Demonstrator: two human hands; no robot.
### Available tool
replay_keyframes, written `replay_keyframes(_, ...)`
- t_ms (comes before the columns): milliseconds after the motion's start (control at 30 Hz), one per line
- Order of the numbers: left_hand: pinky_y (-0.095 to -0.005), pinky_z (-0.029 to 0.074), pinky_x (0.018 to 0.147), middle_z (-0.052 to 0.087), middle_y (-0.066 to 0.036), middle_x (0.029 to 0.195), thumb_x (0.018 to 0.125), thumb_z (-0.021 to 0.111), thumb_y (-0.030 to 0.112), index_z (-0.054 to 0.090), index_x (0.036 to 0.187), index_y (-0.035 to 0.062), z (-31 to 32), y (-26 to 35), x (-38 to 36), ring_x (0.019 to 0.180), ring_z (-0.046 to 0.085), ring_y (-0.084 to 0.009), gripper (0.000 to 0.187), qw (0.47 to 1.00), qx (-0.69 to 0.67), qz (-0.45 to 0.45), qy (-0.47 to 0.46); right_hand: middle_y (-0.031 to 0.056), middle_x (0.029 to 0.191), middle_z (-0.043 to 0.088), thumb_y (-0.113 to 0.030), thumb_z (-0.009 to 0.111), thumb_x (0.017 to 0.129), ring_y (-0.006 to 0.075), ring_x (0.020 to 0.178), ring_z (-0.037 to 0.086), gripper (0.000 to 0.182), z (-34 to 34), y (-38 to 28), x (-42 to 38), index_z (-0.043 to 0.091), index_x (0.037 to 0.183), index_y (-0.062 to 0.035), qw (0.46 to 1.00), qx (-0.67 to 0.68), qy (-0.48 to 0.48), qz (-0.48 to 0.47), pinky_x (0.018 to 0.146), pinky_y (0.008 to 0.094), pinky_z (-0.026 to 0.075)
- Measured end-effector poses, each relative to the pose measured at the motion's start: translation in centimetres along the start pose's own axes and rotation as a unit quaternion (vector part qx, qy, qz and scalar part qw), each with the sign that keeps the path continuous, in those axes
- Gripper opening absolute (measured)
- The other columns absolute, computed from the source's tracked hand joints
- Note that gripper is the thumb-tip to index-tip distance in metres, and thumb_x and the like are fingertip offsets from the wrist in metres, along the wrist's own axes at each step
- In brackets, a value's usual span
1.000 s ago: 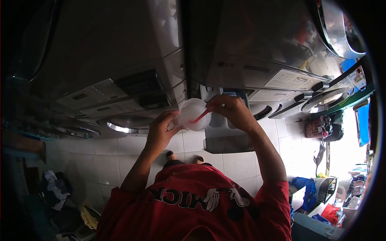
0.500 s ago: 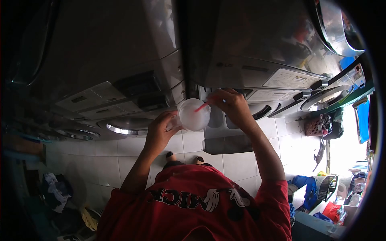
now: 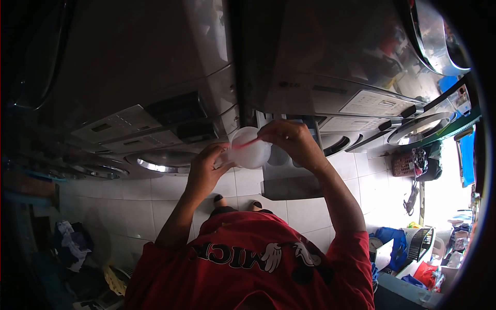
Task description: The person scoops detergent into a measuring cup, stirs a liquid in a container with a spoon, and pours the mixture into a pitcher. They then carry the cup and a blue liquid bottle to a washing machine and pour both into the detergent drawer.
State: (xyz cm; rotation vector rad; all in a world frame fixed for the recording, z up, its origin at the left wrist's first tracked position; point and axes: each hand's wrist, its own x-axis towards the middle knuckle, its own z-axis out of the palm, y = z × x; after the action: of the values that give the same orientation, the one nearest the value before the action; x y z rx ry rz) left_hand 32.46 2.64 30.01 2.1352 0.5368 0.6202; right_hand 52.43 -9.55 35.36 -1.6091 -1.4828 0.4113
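Observation:
My left hand [image 3: 206,163] is closed round the handle of a translucent plastic cup [image 3: 252,156] with whitish liquid in it. Between the pinched fingers of my right hand [image 3: 290,138] is a thin red stick [image 3: 247,143], which slants down into the cup; whether it ends in a spoon is hidden. Just below my right hand, a grey detergent drawer [image 3: 289,188] is pulled out from a washing machine, with its compartments partly in view.
Stacked machines with control panels [image 3: 116,121] and round doors [image 3: 160,161] stand in front. To the right are a pink basket [image 3: 403,164], a blue bag [image 3: 395,243] and bins with clothes. Dark and white laundry [image 3: 72,245] lies at left on the tiled floor's edge.
My right hand has moved slightly left and down, over the cup's rim. The red stick now lies flatter and reaches further across to the cup's left side. My left hand and the cup stay put.

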Motion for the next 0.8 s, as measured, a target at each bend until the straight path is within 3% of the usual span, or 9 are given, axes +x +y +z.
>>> replay_keyframes(133,-0.0284,0.048,0.068,0.059,-0.005,0.101,0.069,0.071,0.002,0.055,0.105,0.0073,0.0,0.0,0.0,0.089,0.058,-0.0165,0.041,1.0,-0.002,-0.003,-0.002,0.0066,0.085,0.064,-0.009,0.059,0.082,0.0153,0.075,0.062,0.01,-0.9,0.1,-0.2,0.065,0.089,-0.0056,0.999,0.026,-0.029,0.0,0.063,0.0268,0.048)
replay_keyframes(233,-0.0271,0.046,0.066,0.06,-0.005,0.1,0.069,0.071,0.001,0.055,0.105,0.0069,-0.2,0.4,-0.1,0.087,0.058,-0.0153,0.04,1.0,0.002,-0.016,-0.011,0.0044,0.085,0.064,-0.01,0.059,0.082,0.014,0.073,0.061,0.01,-0.8,0.6,-0.2,0.065,0.089,-0.0063,0.993,-0.114,0.028,0.025,0.062,0.026,0.047)
replay_keyframes(433,-0.0283,0.049,0.067,0.059,-0.009,0.102,0.068,0.074,0.007,0.055,0.104,0.0036,-0.2,0.3,0.0,0.085,0.06,-0.0198,0.041,1.0,0.01,-0.002,-0.007,0.0064,0.087,0.065,-0.01,0.06,0.081,0.0146,0.074,0.061,0.011,-0.4,-0.1,-0.1,0.066,0.09,-0.0068,1.0,0.013,-0.022,0.013,0.065,0.0267,0.048)
replay_keyframes(500,-0.0282,0.049,0.067,0.059,-0.009,0.102,0.067,0.074,0.006,0.055,0.104,0.0037,-0.2,0.4,0.1,0.085,0.06,-0.0197,0.041,1.0,0.007,-0.008,-0.009,0.0065,0.087,0.065,-0.01,0.06,0.081,0.0139,0.075,0.062,0.011,-1.0,0.5,-0.3,0.066,0.09,-0.0069,0.999,-0.041,-0.022,0.002,0.064,0.0264,0.048)
replay_keyframes(533,-0.0282,0.049,0.067,0.059,-0.009,0.102,0.067,0.074,0.006,0.056,0.104,0.0037,-0.3,0.5,0.1,0.085,0.06,-0.0197,0.041,1.0,0.004,-0.013,-0.011,0.0084,0.083,0.065,-0.011,0.062,0.078,0.0214,0.076,0.064,0.012,-1.0,0.4,-0.2,0.065,0.087,-0.0054,0.996,-0.049,-0.004,0.071,0.068,0.0291,0.051)
replay_keyframes(567,-0.0282,0.049,0.067,0.059,-0.009,0.102,0.067,0.074,0.006,0.056,0.104,0.0037,-0.2,0.5,0.1,0.085,0.06,-0.0197,0.041,1.0,0.004,-0.012,-0.012,0.0084,0.083,0.065,-0.011,0.062,0.078,0.0214,0.076,0.064,0.012,-1.0,0.2,-0.1,0.065,0.087,-0.0054,0.996,-0.05,-0.003,0.072,0.068,0.0291,0.051)
replay_keyframes(667,-0.0283,0.049,0.067,0.059,-0.009,0.102,0.067,0.074,0.006,0.056,0.104,0.0037,-0.2,0.4,0.1,0.085,0.06,-0.0194,0.042,1.0,0.017,-0.007,-0.007,0.0083,0.083,0.065,-0.01,0.061,0.078,0.0208,0.075,0.064,0.011,-0.7,0.0,0.1,0.065,0.088,-0.0058,0.988,-0.144,0.052,0.003,0.068,0.0286,0.051)
replay_keyframes(733,-0.0281,0.049,0.067,0.059,-0.009,0.102,0.067,0.074,0.006,0.056,0.105,0.0035,-0.2,0.2,0.1,0.084,0.06,-0.019,0.042,1.0,0.02,0.016,-0.004,0.0064,0.085,0.065,-0.01,0.06,0.081,0.0141,0.075,0.062,0.011,-0.2,0.3,-0.1,0.066,0.09,-0.0075,1.0,0.0,0.0,0.008,0.063,0.0271,0.047)
replay_keyframes(800,-0.0281,0.049,0.066,0.059,-0.009,0.102,0.067,0.074,0.006,0.055,0.105,0.0034,-0.2,0.3,0.1,0.084,0.06,-0.0191,0.042,1.0,0.016,0.014,-0.002,0.006,0.084,0.065,-0.009,0.06,0.081,0.014,0.074,0.062,0.011,-0.6,0.1,-0.2,0.066,0.09,-0.0074,1.0,0.013,-0.017,0.013,0.062,0.0269,0.047)
